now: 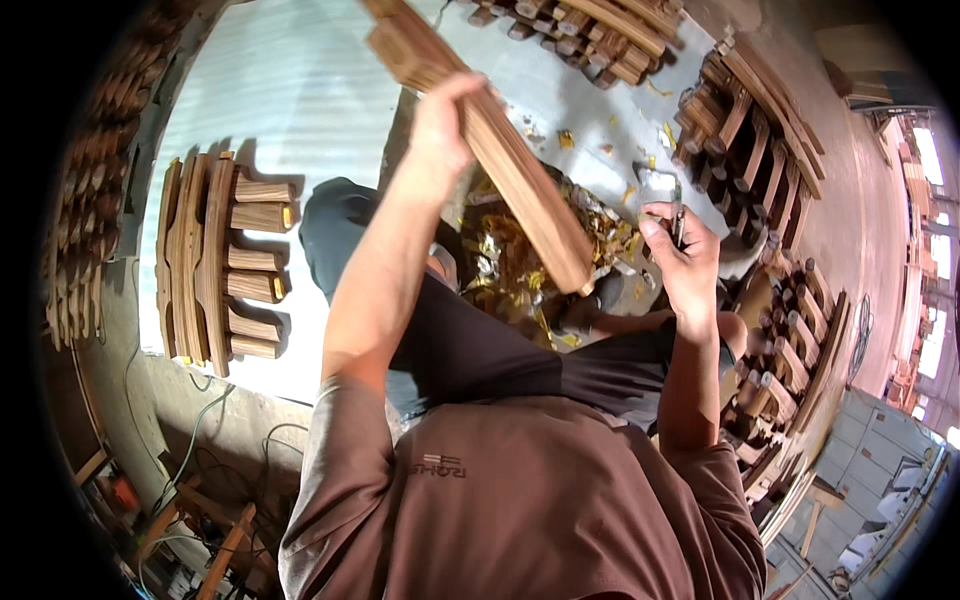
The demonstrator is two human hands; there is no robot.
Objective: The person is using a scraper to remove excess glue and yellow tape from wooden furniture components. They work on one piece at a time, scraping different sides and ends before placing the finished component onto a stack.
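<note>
My left hand (440, 125) is wrapped around a long brown wooden piece (530, 190) with a shaped, stepped block near its far end. The piece slants from the top of the view down to the right, above my legs, and its far end runs out of the picture. In my right hand (680, 245), thumb pressed on it, is a small tool (660, 187) with a flat, shiny, pale head and a dark part beside the fingers; its exact kind is unclear. The tool and the wooden piece are apart.
Wooden frames with short pegs (205, 260) lie on a pale sheet (270, 90) at left. More stacked wooden parts stand ahead (590, 35) and at right (750, 130). Yellow and silvery scraps (500, 240) litter the floor between my legs. Cables (200, 410) trail at lower left.
</note>
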